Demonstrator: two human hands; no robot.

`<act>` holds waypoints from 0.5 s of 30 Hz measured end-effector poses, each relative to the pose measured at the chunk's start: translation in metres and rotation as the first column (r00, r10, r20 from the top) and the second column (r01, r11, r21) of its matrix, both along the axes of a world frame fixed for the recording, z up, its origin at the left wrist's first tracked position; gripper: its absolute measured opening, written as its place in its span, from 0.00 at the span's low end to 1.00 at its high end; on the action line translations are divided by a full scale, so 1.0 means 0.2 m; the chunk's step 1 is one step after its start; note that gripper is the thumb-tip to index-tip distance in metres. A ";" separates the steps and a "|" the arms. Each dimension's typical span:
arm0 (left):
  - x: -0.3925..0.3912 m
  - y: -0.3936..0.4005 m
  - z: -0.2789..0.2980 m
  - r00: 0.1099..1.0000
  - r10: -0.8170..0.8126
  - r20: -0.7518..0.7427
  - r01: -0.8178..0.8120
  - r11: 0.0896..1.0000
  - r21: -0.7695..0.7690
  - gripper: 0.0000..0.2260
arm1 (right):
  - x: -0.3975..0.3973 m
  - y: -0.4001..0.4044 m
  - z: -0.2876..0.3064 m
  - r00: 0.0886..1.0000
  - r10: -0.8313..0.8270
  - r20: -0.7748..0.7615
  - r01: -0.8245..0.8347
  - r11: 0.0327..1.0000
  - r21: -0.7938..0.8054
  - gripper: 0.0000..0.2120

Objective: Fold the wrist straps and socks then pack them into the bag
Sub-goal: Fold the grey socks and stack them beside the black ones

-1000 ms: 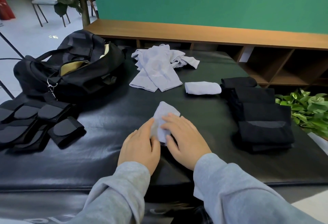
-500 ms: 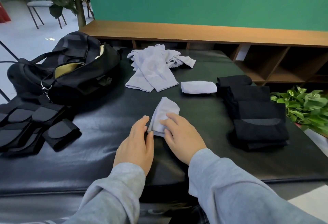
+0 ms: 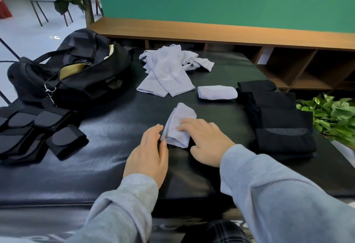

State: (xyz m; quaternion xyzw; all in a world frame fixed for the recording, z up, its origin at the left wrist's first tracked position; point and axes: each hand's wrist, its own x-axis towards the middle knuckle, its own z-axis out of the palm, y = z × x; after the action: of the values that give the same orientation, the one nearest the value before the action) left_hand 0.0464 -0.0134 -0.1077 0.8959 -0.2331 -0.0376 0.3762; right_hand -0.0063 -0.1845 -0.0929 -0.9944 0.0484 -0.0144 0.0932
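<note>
A folded light-blue sock lies on the black mat in front of me. My right hand rests on its right side with straight fingers. My left hand touches the sock's left edge, fingers straight. Another folded light-blue sock lies further back. Loose light-blue socks sit in a pile behind. Black wrist straps lie at the left. An open black bag stands at the back left.
A stack of folded black socks lies on the mat at the right. A wooden shelf unit runs behind the mat. A green plant sits at the right edge. A chair stands far left.
Both hands have shifted a little apart, uncovering more of the folded sock. My left hand has slid to the sock's left edge. The view has moved slightly.
</note>
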 end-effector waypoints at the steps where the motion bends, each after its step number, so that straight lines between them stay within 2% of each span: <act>1: 0.00 0.00 0.00 1.000 0.002 0.000 -0.002 1.000 0.000 0.16 | 0.01 0.00 0.01 1.000 -0.001 0.027 0.002 0.999 -0.035 0.24; 5: 0.00 0.00 0.00 1.000 -0.004 0.009 0.004 1.000 0.004 0.15 | 0.06 -0.02 0.00 0.995 0.050 0.091 -0.031 0.979 -0.202 0.22; 7: 0.00 0.00 0.00 1.000 -0.005 0.016 0.005 1.000 0.010 0.15 | 0.08 -0.03 0.00 0.996 0.053 0.075 -0.035 0.974 -0.225 0.19; 11: 0.00 0.00 -0.01 1.000 0.000 0.023 0.000 1.000 0.005 0.14 | 0.14 0.03 -0.01 0.967 0.035 0.252 0.022 0.975 -0.221 0.11; 13: 0.00 0.00 -0.01 1.000 -0.006 0.024 0.006 1.000 0.006 0.14 | 0.16 0.07 0.01 0.992 -0.024 0.122 0.047 0.981 -0.189 0.11; 15: 0.00 0.00 -0.01 1.000 -0.005 0.019 0.005 1.000 0.004 0.15 | 0.17 0.07 -0.01 0.990 -0.099 0.096 0.114 0.979 -0.168 0.10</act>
State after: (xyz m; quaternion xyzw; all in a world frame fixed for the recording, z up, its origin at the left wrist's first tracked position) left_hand 0.0468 -0.0141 -0.1095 0.8964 -0.2387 -0.0304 0.3723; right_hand 0.0269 -0.1713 -0.0941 -0.9931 0.0961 -0.0669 0.0073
